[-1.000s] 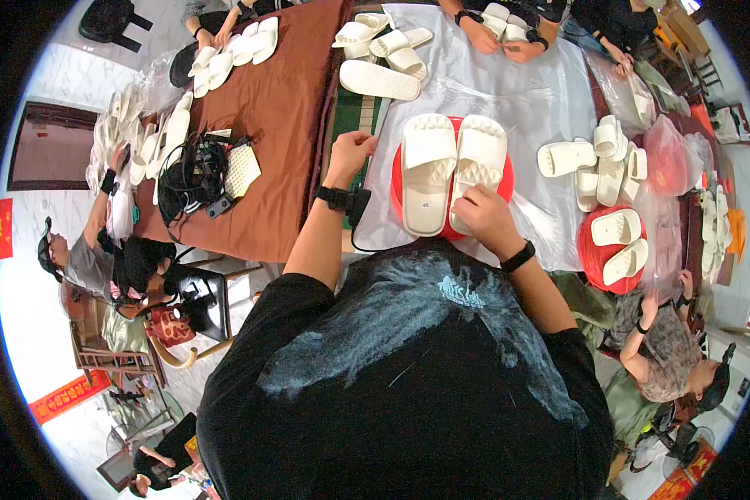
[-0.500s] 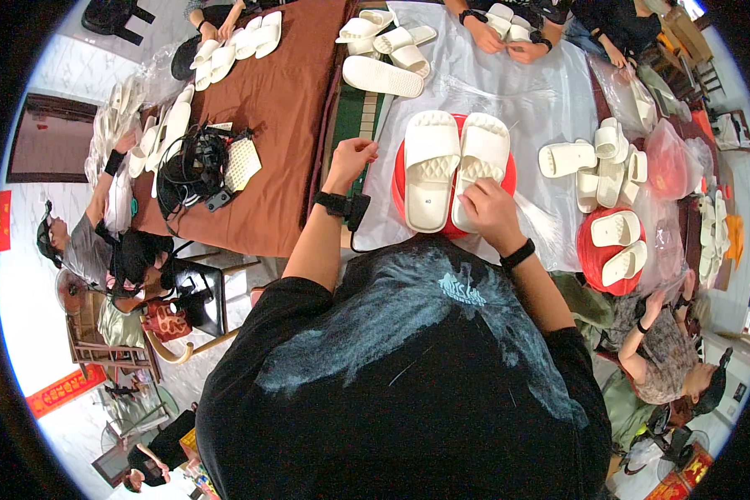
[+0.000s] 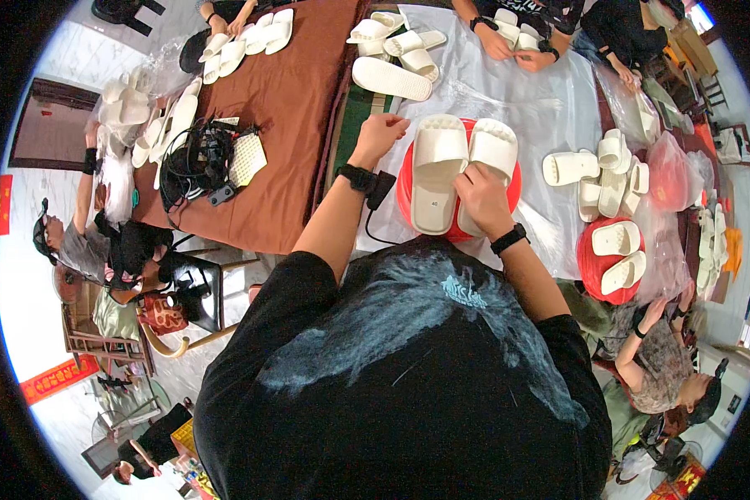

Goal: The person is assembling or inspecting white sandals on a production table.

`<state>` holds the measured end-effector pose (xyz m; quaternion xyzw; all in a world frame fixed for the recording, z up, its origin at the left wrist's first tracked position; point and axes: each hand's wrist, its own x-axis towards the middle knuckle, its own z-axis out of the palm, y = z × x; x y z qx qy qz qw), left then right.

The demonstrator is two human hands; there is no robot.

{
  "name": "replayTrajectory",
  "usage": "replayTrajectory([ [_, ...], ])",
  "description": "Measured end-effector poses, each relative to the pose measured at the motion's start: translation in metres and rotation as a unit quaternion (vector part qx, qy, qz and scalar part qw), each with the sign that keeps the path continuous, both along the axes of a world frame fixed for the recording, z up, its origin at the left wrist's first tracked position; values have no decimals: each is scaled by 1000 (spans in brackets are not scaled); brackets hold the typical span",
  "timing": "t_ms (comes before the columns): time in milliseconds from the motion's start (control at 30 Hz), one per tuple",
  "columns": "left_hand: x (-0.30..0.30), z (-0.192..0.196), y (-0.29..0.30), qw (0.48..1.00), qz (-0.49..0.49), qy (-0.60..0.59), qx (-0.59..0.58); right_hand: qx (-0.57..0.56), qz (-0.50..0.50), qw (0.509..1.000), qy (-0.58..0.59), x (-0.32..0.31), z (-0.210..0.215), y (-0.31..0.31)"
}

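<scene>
- Left slipper (image 3: 437, 171) and right slipper (image 3: 493, 150): side by side on the red stand (image 3: 405, 187), toes outward — presumably for support and easy reach.
- Right hand (image 3: 483, 198): above the stand, reaching inward, fingers bunched at the right slipper; whether the grip holds it cannot be told.
- Left hand (image 3: 382, 137): left of the stand, fingertips inward; grip closure — cannot be told.

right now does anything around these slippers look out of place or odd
One slipper beyond the left hand appears to lie sole up, while the slippers beside it show straps. Black cables lie tangled on the brown cloth, odd amid footwear. The pair at the right hand shows no visible damage.
</scene>
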<state>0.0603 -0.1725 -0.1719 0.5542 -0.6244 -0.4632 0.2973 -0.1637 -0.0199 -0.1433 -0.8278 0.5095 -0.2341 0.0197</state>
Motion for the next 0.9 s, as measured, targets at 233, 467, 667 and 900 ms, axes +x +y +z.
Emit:
replayTrajectory([
  [233,-27,12,-14,997,-41,-68,5,-3,-54,998,25,3,1,-2],
  [467,-36,23,-14,989,-38,-109,-94,-36,-14,999,-9,-3,7,4],
  [667,-21,24,-13,984,-21,-137,-112,5,61,997,-53,-13,24,24],
  [900,1,23,0,991,-5,-119,-63,37,80,989,-120,-18,21,42],
])
